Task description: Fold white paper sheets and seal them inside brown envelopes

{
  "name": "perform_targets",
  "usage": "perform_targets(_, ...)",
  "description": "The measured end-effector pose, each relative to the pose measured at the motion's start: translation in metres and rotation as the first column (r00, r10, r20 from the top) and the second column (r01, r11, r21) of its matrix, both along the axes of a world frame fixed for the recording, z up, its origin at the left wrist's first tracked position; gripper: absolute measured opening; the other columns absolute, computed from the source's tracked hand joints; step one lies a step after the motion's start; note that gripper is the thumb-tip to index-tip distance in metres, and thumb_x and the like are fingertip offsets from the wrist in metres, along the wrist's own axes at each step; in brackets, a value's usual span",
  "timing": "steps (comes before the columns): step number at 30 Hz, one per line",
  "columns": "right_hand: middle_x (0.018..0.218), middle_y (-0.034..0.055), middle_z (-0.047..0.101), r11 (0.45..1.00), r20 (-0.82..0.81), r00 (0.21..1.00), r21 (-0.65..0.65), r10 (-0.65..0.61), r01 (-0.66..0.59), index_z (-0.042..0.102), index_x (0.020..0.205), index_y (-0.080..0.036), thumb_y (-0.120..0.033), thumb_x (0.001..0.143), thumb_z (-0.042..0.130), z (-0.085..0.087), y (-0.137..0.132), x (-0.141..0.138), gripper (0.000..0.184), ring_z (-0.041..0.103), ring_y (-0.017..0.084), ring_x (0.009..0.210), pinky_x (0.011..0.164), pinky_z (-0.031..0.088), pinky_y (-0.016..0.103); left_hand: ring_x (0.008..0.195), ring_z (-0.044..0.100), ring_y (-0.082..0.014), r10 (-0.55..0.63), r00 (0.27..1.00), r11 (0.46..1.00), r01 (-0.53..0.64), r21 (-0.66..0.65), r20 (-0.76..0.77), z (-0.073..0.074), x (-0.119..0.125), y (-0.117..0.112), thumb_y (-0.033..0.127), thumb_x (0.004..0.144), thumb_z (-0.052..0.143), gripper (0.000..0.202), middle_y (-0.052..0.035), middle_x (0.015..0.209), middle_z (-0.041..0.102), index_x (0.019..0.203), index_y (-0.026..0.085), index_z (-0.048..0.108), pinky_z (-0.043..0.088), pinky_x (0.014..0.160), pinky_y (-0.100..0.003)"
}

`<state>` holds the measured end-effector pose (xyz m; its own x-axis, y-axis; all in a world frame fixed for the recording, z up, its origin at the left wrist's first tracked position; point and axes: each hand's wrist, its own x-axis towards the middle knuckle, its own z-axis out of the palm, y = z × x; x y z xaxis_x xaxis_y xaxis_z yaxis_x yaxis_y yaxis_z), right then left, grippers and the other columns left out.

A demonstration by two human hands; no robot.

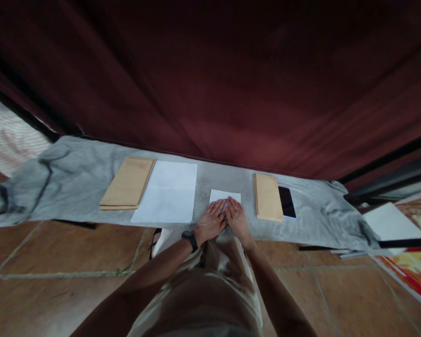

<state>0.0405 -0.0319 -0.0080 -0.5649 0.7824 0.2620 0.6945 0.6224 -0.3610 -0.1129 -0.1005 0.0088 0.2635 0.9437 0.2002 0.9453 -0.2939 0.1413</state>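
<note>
Your left hand [211,221] and right hand [236,217] lie flat, fingers extended, on the small white paper [225,194], whose far edge shows just beyond your fingertips. It should handle as light, thin and easily creased, best held by its edges. Leftward lie a large white sheet [168,193] and brown envelopes [129,182]; rightward, a narrower brown stack [269,197] and a phone [287,202].

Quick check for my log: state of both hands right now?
Left hand: open, fingers laid flat on the small white paper.
Right hand: open, fingers flat on the same paper.
</note>
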Motion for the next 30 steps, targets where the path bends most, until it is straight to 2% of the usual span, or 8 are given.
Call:
perform_targets(4, 0.158, 0.0158, 0.042, 0.999, 0.131, 0.991, 0.038, 0.008, -0.013, 0.041, 0.153, -0.01, -0.027, 0.107, 0.025, 0.003, -0.001, -0.004, 0.052, 0.031, 0.022, 0.151, 0.122, 0.026, 0.048, 0.154, 0.023, -0.0267, -0.007, 1.0, 0.999, 0.008, -0.036, 0.028, 0.002, 0.001, -0.002, 0.039, 0.101, 0.04, 0.058, -0.02, 0.162, 0.033, 0.149, 0.006, 0.045, 0.018, 0.127, -0.046)
perform_targets(9, 0.161, 0.0178, 0.037, 0.993, 0.204, 0.979, 0.117, 0.002, -0.026, 0.036, 0.156, -0.009, -0.031, 0.108, 0.026, 0.0, -0.005, -0.003, 0.054, 0.027, 0.025, 0.152, 0.121, 0.026, 0.051, 0.155, 0.022, -0.0263, -0.018, 0.998, 0.999, 0.02, -0.044, 0.057, 0.001, -0.001, -0.009, 0.041, 0.1, 0.042, 0.063, -0.0204, 0.162, 0.032, 0.151, 0.004, 0.039, 0.018, 0.127, -0.045)
perform_targets(14, 0.161, 0.0181, 0.037, 0.989, 0.206, 0.978, 0.149, -0.046, 0.016, 0.036, 0.156, -0.009, -0.037, 0.108, 0.029, 0.0, -0.007, -0.005, 0.056, 0.028, 0.027, 0.152, 0.121, 0.026, 0.049, 0.154, 0.024, -0.0269, 0.025, 0.997, 0.999, -0.024, -0.025, 0.07, -0.002, -0.005, -0.017, 0.044, 0.101, 0.041, 0.065, -0.0212, 0.161, 0.034, 0.15, 0.002, 0.04, 0.019, 0.126, -0.043)
perform_targets(20, 0.16, 0.0159, 0.04, 0.988, 0.178, 0.981, 0.146, -0.076, 0.05, 0.037, 0.156, -0.011, -0.034, 0.108, 0.031, 0.002, -0.008, -0.009, 0.054, 0.032, 0.026, 0.15, 0.12, 0.026, 0.048, 0.152, 0.028, -0.0286, 0.097, 0.991, 0.995, -0.095, -0.023, 0.087, -0.005, -0.007, -0.027, 0.048, 0.1, 0.043, 0.067, -0.0212, 0.16, 0.037, 0.151, 0.004, 0.039, 0.025, 0.124, -0.046)
perform_targets(25, 0.158, 0.016, 0.042, 0.983, 0.143, 0.986, 0.17, -0.09, 0.065, 0.038, 0.155, -0.012, -0.034, 0.107, 0.033, 0.0, -0.009, -0.01, 0.053, 0.035, 0.026, 0.148, 0.12, 0.027, 0.048, 0.148, 0.039, -0.0272, 0.119, 0.989, 0.993, -0.117, -0.028, 0.083, 0.004, -0.015, -0.032, 0.041, 0.1, 0.043, 0.057, -0.0181, 0.156, 0.046, 0.147, 0.009, 0.046, 0.029, 0.123, -0.047)
perform_targets(27, 0.158, 0.0161, 0.043, 0.979, 0.131, 0.987, 0.19, -0.095, 0.069, 0.038, 0.155, -0.012, -0.034, 0.106, 0.034, -0.001, -0.009, -0.01, 0.053, 0.038, 0.027, 0.147, 0.119, 0.028, 0.048, 0.148, 0.038, -0.0266, 0.175, 0.982, 0.985, -0.175, -0.012, 0.07, 0.012, -0.024, -0.034, 0.037, 0.101, 0.04, 0.053, -0.0161, 0.156, 0.046, 0.147, 0.011, 0.047, 0.026, 0.125, -0.048)
perform_targets(30, 0.157, 0.0155, 0.045, 0.975, 0.112, 0.989, 0.211, -0.095, 0.07, 0.039, 0.154, -0.013, -0.034, 0.106, 0.035, -0.003, -0.01, -0.01, 0.053, 0.04, 0.027, 0.145, 0.119, 0.028, 0.048, 0.154, 0.023, -0.0316, 0.4, 0.915, 0.915, -0.402, 0.035, 0.049, 0.02, -0.043, -0.04, 0.037, 0.101, 0.04, 0.058, -0.0182, 0.162, 0.034, 0.153, 0.011, 0.04, 0.017, 0.126, -0.056)
